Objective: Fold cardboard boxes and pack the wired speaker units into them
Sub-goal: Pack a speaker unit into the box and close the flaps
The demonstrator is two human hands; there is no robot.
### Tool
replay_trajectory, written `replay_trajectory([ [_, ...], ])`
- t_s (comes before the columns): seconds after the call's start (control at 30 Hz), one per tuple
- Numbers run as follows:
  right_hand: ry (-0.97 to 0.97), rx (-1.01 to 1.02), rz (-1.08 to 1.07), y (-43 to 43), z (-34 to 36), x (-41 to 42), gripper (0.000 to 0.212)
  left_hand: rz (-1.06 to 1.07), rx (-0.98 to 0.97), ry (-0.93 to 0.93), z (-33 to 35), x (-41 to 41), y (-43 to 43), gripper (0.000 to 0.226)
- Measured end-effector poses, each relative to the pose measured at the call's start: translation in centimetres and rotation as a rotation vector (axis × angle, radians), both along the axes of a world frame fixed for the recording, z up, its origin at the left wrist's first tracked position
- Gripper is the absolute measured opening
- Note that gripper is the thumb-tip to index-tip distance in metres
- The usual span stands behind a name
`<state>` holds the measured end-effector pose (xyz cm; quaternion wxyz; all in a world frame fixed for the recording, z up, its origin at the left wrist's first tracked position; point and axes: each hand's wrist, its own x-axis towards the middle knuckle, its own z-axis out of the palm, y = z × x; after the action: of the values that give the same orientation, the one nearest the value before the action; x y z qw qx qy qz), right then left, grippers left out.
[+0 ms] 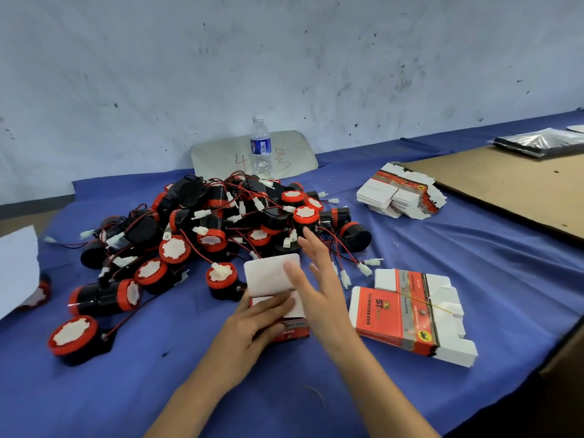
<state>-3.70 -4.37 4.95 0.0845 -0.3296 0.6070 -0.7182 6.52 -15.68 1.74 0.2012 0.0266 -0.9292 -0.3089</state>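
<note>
A small red and white cardboard box (278, 327) stands on the blue cloth in front of me, its white top flap (268, 273) raised. My left hand (252, 324) holds the box from the left side, fingers curled over its top. My right hand (316, 279) is stretched out with straight fingers above the flap, fingertips reaching the near edge of the pile of black and red wired speaker units (221, 222). A banded stack of flat boxes (407, 314) lies just to the right.
A second stack of flat boxes (398, 194) lies at the back right beside a brown cardboard sheet (505, 184). A water bottle (261, 147) stands behind the pile. Loose speakers (74, 335) lie at the left. A white sheet (15, 267) sits at the left edge.
</note>
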Motion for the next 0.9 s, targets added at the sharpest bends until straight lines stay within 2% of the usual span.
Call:
replay_trajectory([
  [0.07,-0.058,0.072,0.116,-0.4,2.1,-1.0,0.024,-0.022,-0.03,0.01,0.1,0.0,0.1,0.042],
  [0.17,0.113,0.284,0.107,-0.9,3.2,-2.1,0.025,-0.017,-0.04,0.033,-0.1,0.1,0.2,0.04],
  [0.2,0.155,0.299,0.11,-0.9,3.2,-2.3,0.021,-0.005,-0.045,0.025,-0.1,0.1,0.1,0.042],
  [0.3,0.126,0.261,0.172,-0.6,2.5,-2.3,0.035,0.046,-0.095,-0.002,-0.3,0.0,-0.2,0.052],
  [0.43,0.187,0.372,0.148,-0.6,1.4,-2.4,0.017,0.169,-0.19,0.029,-0.4,-0.4,0.4,0.059],
  [0.53,0.254,0.439,0.129,-0.6,0.9,-2.4,0.018,0.261,-0.282,0.104,-0.5,-0.2,1.1,0.059],
  [0.7,0.381,0.399,-0.033,-1.2,-0.2,-2.2,0.019,0.288,-0.189,0.203,-0.7,0.5,1.4,0.045],
  [0.8,0.371,0.352,-0.101,-1.3,-1.3,-1.6,0.018,0.307,-0.052,0.32,-0.1,0.6,1.4,0.029],
  [0.9,0.447,0.349,-0.07,-0.7,-2.8,-0.7,0.019,0.423,0.051,0.367,0.0,0.5,1.0,0.037],
])
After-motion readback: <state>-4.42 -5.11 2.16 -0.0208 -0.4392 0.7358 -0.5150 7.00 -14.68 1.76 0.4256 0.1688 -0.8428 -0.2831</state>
